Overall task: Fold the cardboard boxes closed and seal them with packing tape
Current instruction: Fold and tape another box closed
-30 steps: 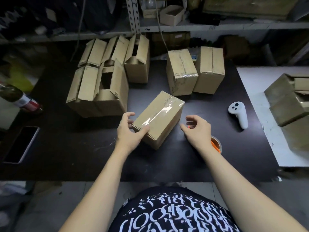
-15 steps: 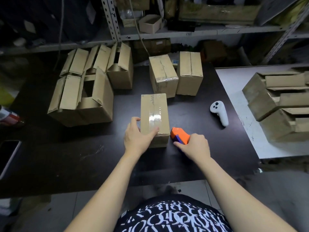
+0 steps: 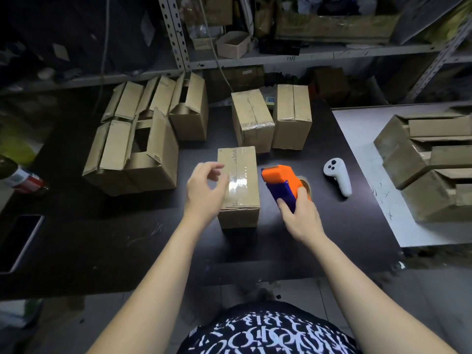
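Observation:
A closed cardboard box [image 3: 242, 180] with clear tape along its top seam stands in the middle of the dark table [image 3: 102, 246]. My left hand [image 3: 204, 192] hovers at the box's left side, fingers spread, holding nothing. Just right of the box, my right hand [image 3: 300, 215] grips an orange and blue tape dispenser [image 3: 283, 182] and holds it tilted above the table. Two more taped boxes [image 3: 252, 118] [image 3: 292, 116] stand behind. Several boxes with open flaps [image 3: 132, 152] sit at the back left.
A white controller [image 3: 337, 175] lies right of the dispenser. More open boxes [image 3: 431, 162] are stacked on a white table [image 3: 362, 154] at the right. A phone [image 3: 19, 241] and a bottle [image 3: 20, 175] lie at the far left. Metal shelving [image 3: 306, 54] runs behind the table.
My right hand has lifted the tape dispenser off the table beside the box. My left hand has come off the box top and opened. The box was turned straight a second ago.

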